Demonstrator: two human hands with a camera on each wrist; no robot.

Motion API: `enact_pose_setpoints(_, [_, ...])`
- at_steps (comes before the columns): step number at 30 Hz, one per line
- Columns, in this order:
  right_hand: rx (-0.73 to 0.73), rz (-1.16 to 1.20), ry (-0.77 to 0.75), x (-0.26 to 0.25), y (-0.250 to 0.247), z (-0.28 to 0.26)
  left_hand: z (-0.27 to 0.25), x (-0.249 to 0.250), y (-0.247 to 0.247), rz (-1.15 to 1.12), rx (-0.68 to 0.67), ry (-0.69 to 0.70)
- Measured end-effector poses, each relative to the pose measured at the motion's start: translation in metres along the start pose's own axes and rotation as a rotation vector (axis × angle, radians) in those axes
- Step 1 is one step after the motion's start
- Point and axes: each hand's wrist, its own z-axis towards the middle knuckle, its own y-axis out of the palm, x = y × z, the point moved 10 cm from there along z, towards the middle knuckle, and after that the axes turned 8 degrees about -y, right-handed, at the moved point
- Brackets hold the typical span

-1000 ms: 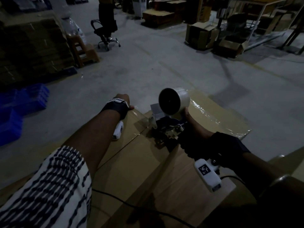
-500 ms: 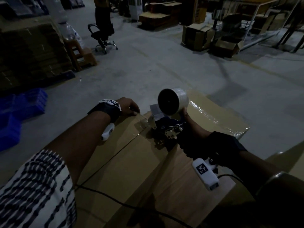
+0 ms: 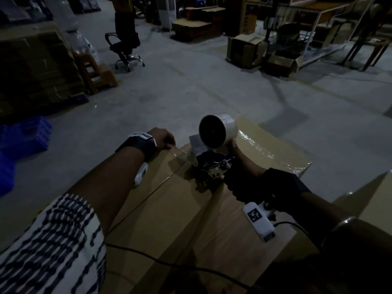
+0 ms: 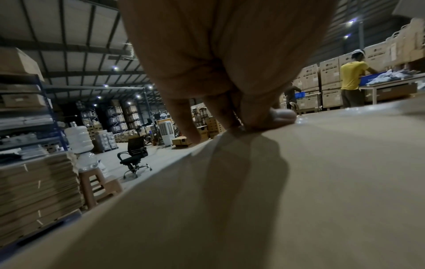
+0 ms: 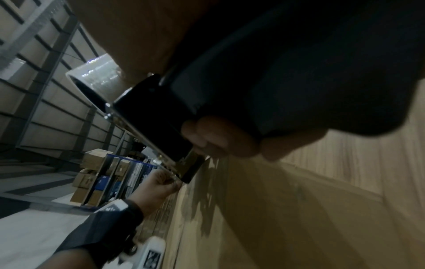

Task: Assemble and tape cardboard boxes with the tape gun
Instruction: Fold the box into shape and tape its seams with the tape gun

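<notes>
Cardboard box (image 3: 191,219), one; tape gun (image 3: 212,162) in right hand (image 3: 246,183).

The head view is dim and underexposed, darkest from 4 to 6 o'clock; small ceiling lamps (image 4: 115,68) glow at 10 and 2 o'clock in the left wrist view; glare streaks the clear glossy tape strip (image 3: 258,145); a soft shadow falls on the brown cardboard box (image 4: 248,163); straight lines bow toward the edges; the near left hand (image 4: 218,54) is blurred.

Dim warehouse, grey concrete floor (image 3: 191,85), office chair (image 3: 125,47)
</notes>
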Motion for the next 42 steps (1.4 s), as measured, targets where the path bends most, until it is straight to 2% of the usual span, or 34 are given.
enact_pose_setpoints(5, [-0.036,-0.06,0.148,0.021,-0.018,-0.042,0.001,0.0,-0.001,0.022,0.027,-0.017])
enact_pose_setpoints(11, [-0.011,-0.027,0.177,0.028,-0.02,-0.06,-0.001,0.009,0.0,0.087,0.012,0.003])
enact_pose_setpoints(15, [0.004,-0.008,0.167,0.03,-0.019,-0.061,-0.015,0.042,-0.003,0.034,0.023,0.108])
enact_pose_setpoints(20, [0.014,-0.025,0.151,0.031,-0.016,-0.06,-0.031,0.076,0.017,0.012,-0.041,0.214])
enact_pose_setpoints(30, [0.015,-0.072,0.124,0.021,-0.009,-0.056,-0.03,0.066,0.017,0.01,0.031,0.13])
enact_pose_setpoints(36, [-0.023,-0.14,0.097,0.014,0.003,-0.025,-0.029,0.029,0.013,0.005,0.028,-0.04])
enact_pose_setpoints(42, [-0.081,-0.15,0.123,0.026,-0.017,-0.021,-0.029,0.01,0.011,0.0,0.051,-0.173])
